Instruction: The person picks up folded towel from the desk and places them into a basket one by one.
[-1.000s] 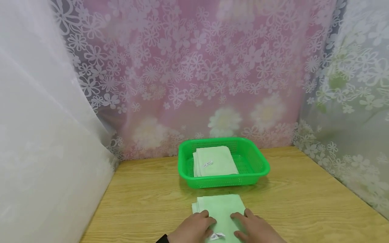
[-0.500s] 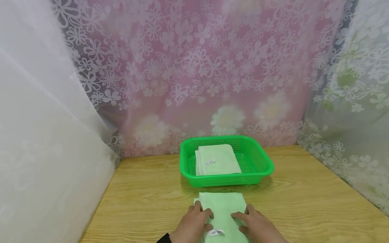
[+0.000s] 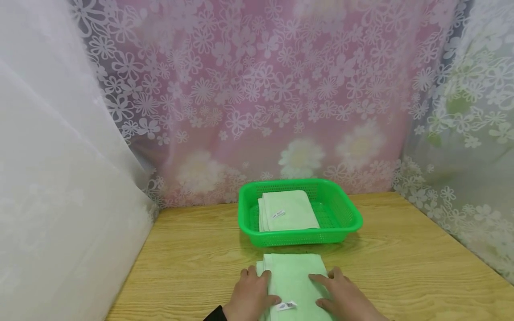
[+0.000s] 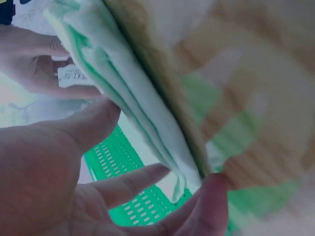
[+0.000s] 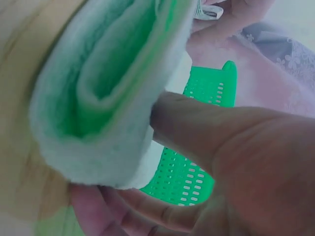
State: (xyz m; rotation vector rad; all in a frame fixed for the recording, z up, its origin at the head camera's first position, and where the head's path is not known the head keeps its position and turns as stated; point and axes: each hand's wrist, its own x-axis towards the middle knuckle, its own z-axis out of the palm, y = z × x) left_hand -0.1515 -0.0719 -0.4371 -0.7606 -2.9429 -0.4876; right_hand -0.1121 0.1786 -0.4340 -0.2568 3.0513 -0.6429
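A pale green folded towel [image 3: 296, 280] lies on the table in front of the basket, a small white label [image 3: 286, 306] near its front. On its left edge is my left hand [image 3: 249, 295], thumb on top beside the label. In the left wrist view the left fingers [image 4: 133, 182] reach round the edge of the stacked layers. My right hand [image 3: 346, 295] grips the opposite edge, its index finger lying over the top. The right wrist view has the right thumb [image 5: 192, 125] against the upper face and fingers at the underside of the rolled fold.
Just behind the towel stands a green perforated plastic basket [image 3: 301, 240]. Inside it, toward the left, lies another folded pale towel [image 3: 290, 209] with a label. The wood-grain table [image 3: 192, 254] ends at a flowered pink curtain [image 3: 249, 111]; a white sheet [image 3: 60, 178] hangs at the left.
My left hand has shifted outward from the towel's top to its left edge. The right hand has moved slightly right. The view has tilted a little, while basket and towels keep their places.
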